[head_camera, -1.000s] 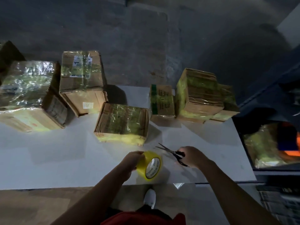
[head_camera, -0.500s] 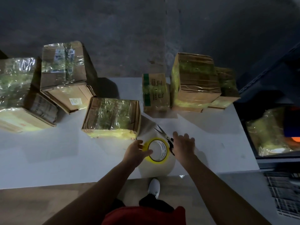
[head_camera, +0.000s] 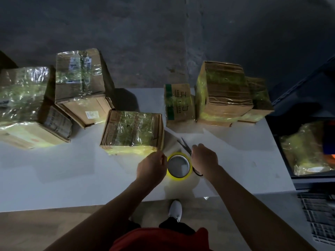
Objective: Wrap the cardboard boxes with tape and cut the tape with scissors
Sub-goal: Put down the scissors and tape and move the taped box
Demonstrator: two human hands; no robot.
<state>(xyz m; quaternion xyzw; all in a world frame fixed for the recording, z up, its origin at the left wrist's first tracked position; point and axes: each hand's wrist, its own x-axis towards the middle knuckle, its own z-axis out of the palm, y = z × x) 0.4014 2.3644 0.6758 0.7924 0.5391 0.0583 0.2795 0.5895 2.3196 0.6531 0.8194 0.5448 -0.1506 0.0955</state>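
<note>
Brown cardboard boxes (head_camera: 79, 84), taped over, stand at your far left on the white table (head_camera: 54, 178). One wrapped box (head_camera: 132, 131) sits just beyond your left hand (head_camera: 151, 166), whose curled fingers hold the left rim of the yellow tape roll (head_camera: 179, 166), which lies flat. To its right, your right hand (head_camera: 204, 158) covers the scissors (head_camera: 187, 149), blades pointing away. Whether it grips them cannot be told.

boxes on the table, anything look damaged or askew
The tall box at the back right looks battered: its cardboard is creased in ridges. The back-left box sits askew, turned at an angle to the table edge. The tape on both is wrinkled.
</note>
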